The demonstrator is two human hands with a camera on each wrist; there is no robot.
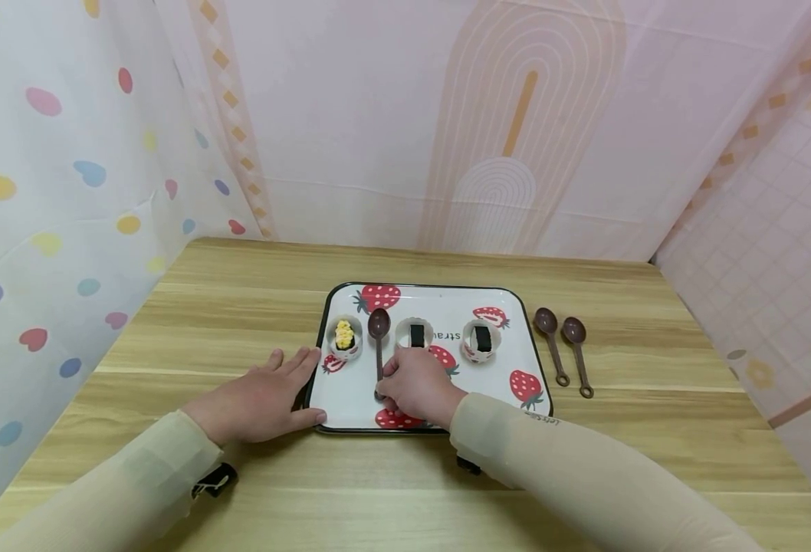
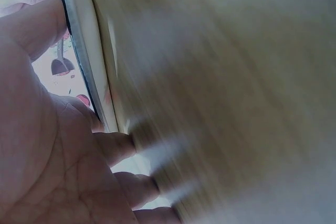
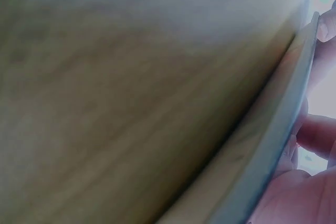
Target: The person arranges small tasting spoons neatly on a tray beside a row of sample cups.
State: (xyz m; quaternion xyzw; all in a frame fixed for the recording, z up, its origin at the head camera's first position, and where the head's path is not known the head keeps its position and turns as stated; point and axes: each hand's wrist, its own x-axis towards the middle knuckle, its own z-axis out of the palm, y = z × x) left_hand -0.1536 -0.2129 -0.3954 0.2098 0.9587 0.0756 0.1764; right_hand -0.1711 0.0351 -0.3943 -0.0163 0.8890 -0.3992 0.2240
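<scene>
A brown spoon [image 1: 379,325] lies on the strawberry-print white tray [image 1: 466,395], its bowl pointing away from me. My right hand [image 1: 421,388] pinches the handle end of that spoon. Along the tray's left edge rests my left hand [image 1: 262,400], fingers straight and thumb at the near left rim. Left of the spoon, a small paper cup [image 1: 355,353] holds a piece topped with yellow bits [image 1: 344,335]. To its right, two more cups hold black-wrapped pieces, one in the middle [image 1: 417,335] and one farther right [image 1: 484,339]. In the left wrist view, the spoon's bowl [image 2: 62,66] shows past my thumb.
Two more brown spoons lie side by side on the wooden table [image 1: 626,452], right of the tray: a nearer-in one [image 1: 550,337] and an outer one [image 1: 576,337]. Patterned curtains [image 1: 350,115] hang behind the table and along both sides.
</scene>
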